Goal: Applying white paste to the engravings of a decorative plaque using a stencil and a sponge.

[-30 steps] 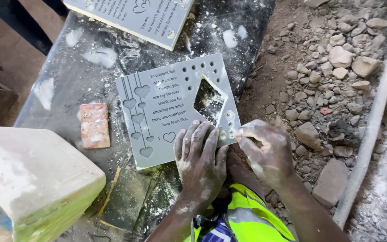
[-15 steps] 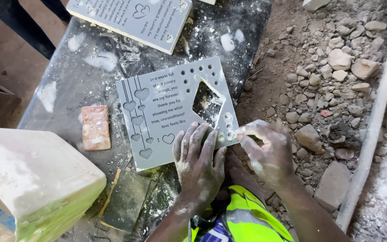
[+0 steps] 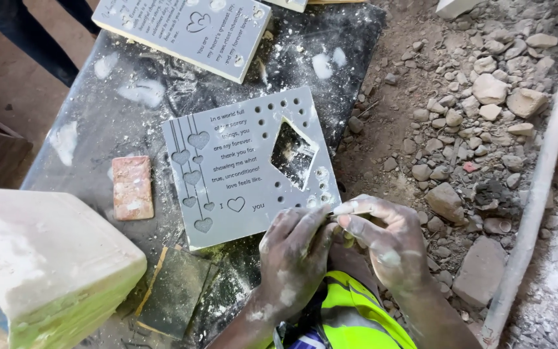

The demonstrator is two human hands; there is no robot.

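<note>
— Dusty dark worktop (image 3: 98,110), rubble on the ground at the right. What sits at the far left?

— At lower left, a big pale block (image 3: 40,258) with greenish edges. Just right of it, a small reddish brick-like block (image 3: 132,187) lies flat on the worktop, and below that a dark square sheet (image 3: 174,291).

— And in the middle?

— A grey engraved plaque (image 3: 240,168) with carved hearts, lettering, drilled holes and a diamond-shaped cutout. A second engraved slab (image 3: 188,32) lies at the top of the frame, apart from it.

— Where are the hands?

— Both at the plaque's lower right corner. The left hand (image 3: 295,249), caked in white dust, rests fingers spread on the plaque's lower edge, gripping nothing. The right hand (image 3: 385,236), just right of it, is pinched around a thin tool (image 3: 347,208) whose tip touches the plaque's corner.

— Further right?

— Loose stones (image 3: 485,97) and dirt, then a pale pipe (image 3: 540,174) running down the right side. A yellow high-visibility vest (image 3: 350,310) shows at the bottom.
</note>
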